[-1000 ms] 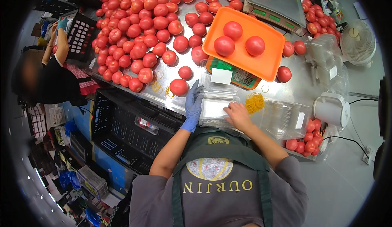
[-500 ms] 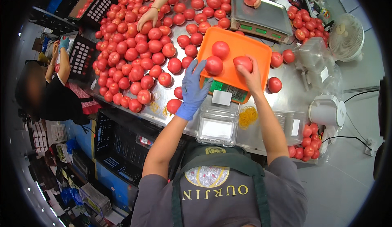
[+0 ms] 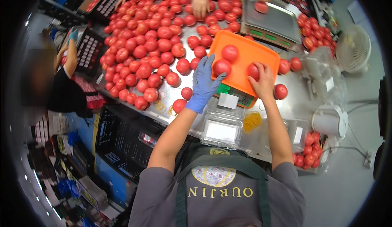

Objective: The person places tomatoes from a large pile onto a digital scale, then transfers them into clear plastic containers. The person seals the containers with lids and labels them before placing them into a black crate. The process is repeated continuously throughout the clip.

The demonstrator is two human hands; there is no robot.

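An orange tray rests tilted on a green scale, with three tomatoes on it. My right hand has its bare fingers around the tomato on the tray's right side. In a blue glove, my left hand is at the tray's left edge, fingers apart. Its thumb reaches beside the nearer left tomato; whether they touch I cannot tell. Farther back on the tray lies another tomato. A white card stands before the scale, and a clear plastic box sits nearer me.
Loose tomatoes cover the metal table's left and back. Yellow rubber bands lie right of the box. Another scale stands behind the tray, where co-workers' hands reach in. A fan and white jug are at right.
The whole view has shifted slightly. My hands keep nearly the same places at the tray. One co-worker's hand has moved right over the tomatoes; another has lifted off the tomato on the back scale.
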